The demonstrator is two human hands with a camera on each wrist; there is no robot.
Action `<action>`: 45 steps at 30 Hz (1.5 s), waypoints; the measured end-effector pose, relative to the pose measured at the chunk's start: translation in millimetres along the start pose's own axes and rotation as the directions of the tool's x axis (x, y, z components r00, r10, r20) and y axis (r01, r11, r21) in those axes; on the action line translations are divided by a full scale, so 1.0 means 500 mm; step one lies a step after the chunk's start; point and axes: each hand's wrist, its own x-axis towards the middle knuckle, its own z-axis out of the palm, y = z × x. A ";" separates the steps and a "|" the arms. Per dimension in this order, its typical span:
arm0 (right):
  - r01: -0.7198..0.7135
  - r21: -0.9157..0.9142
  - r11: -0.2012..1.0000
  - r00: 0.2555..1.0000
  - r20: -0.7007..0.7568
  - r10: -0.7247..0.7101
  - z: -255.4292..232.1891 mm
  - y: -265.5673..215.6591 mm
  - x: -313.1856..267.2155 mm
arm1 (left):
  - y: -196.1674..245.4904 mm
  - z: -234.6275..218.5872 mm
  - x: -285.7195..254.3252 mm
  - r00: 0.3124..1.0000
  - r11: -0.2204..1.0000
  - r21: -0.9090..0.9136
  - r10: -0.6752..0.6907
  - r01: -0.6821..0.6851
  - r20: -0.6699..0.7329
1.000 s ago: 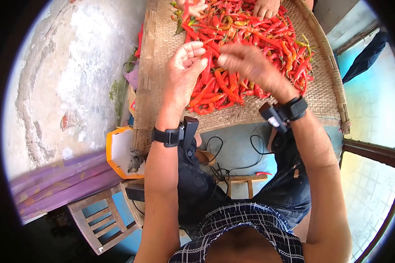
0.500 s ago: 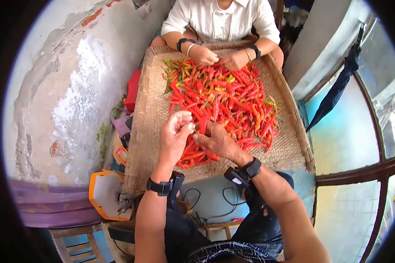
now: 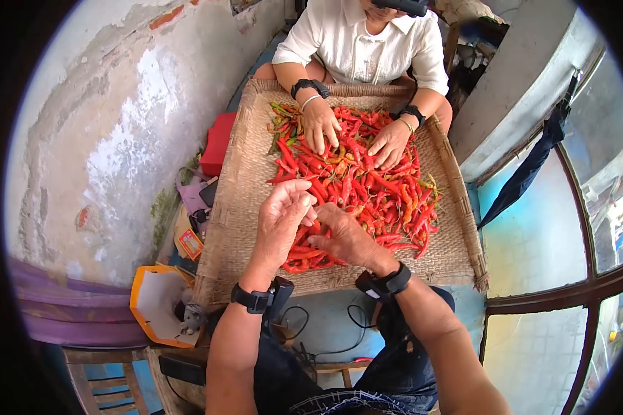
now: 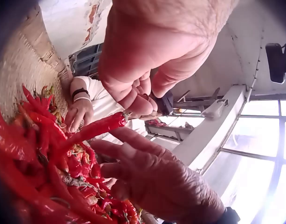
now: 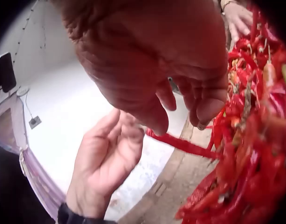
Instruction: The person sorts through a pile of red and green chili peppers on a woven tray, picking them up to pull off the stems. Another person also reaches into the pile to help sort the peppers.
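My left hand (image 3: 278,225) is raised over the near side of the chili pile (image 3: 394,200), thumb and fingers bent together. In the left wrist view a long red chili (image 4: 94,130) has its stem end at the fingertips of my left hand (image 4: 157,46), which seem to pinch the stem. My right hand (image 3: 349,238) is beside it, fingers spread. In the right wrist view, the thumb of my right hand (image 5: 152,60) is close to the chili's (image 5: 185,145) stem end, apart from its other fingers. My left hand (image 5: 108,163) is at that same end.
The pile lies on a woven tray (image 3: 246,173). Across it, another person in a white shirt (image 3: 353,48) has both hands on the chilies. An orange-edged box (image 3: 159,304) and wooden chair (image 3: 107,380) stand at left, a red object (image 3: 218,144) beyond; windows (image 3: 533,235) are at right.
The view has tilted up, bringing in the other person, whose hands have spread apart onto the pile. My right fingers, closed around a red chili half a second ago, have opened.
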 end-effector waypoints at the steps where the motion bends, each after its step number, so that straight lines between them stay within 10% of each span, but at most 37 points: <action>1: -0.003 0.001 1.000 1.000 0.005 0.003 0.012 0.001 -0.003 | 0.000 -0.001 -0.003 1.000 1.000 -0.003 -0.003 0.003 -0.004; 5: -0.004 0.159 0.987 0.999 -0.051 0.012 0.039 0.012 -0.006 | 0.001 0.005 -0.006 0.998 0.997 -0.065 -0.048 0.051 0.051; 11: -0.598 0.331 0.730 0.801 0.209 0.561 -0.042 -0.023 0.025 | -0.016 -0.020 -0.003 0.967 0.988 0.121 -0.064 0.097 -0.248; 15: -0.093 0.814 0.573 0.762 -0.312 0.567 -0.048 0.049 0.051 | -0.031 -0.018 -0.007 0.996 0.863 0.506 0.042 0.003 -0.077; 19: -0.218 0.758 0.615 0.708 -0.311 0.634 -0.052 0.056 0.026 | -0.037 -0.011 -0.016 0.990 0.627 0.779 -0.095 -0.023 0.106; 29: -0.339 0.166 0.926 0.928 -0.106 0.358 -0.037 0.052 0.002 | -0.122 0.032 -0.028 0.914 0.040 0.932 -0.183 -0.361 0.362; 45: -0.401 0.035 0.916 0.916 0.031 0.400 -0.057 -0.007 -0.001 | -0.104 0.033 -0.057 0.889 0.097 0.932 -0.280 -0.350 0.363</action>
